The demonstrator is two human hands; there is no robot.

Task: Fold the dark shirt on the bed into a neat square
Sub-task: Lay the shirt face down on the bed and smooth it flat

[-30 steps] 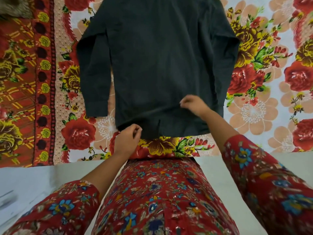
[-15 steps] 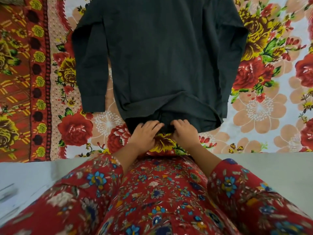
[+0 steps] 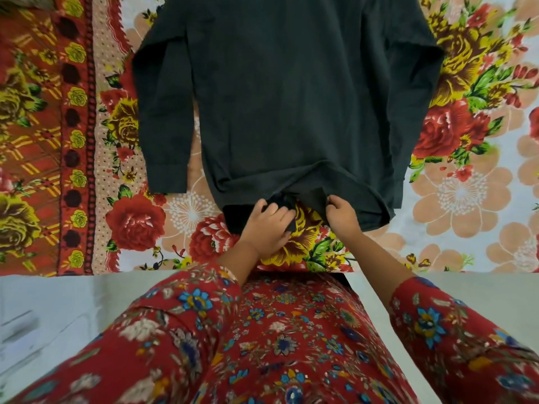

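A dark long-sleeved shirt (image 3: 291,91) lies spread flat on the flowered bedsheet (image 3: 466,199), collar away from me, both sleeves lying down along its sides. My left hand (image 3: 269,225) grips a bunched lower layer of the hem near the middle. My right hand (image 3: 341,212) pinches the upper hem layer just to the right of it. The hem between the two hands is parted and rumpled, and a yellow flower of the sheet shows through the gap.
The bed's near edge (image 3: 87,274) runs across the view, with pale floor (image 3: 58,316) below it. My red flowered clothing (image 3: 277,345) fills the bottom. A red patterned border strip (image 3: 35,141) of the sheet lies at the left.
Both hands came together at the middle of the hem, took hold of its layers, and have now drawn a little apart. The hem there has opened and bunched up.
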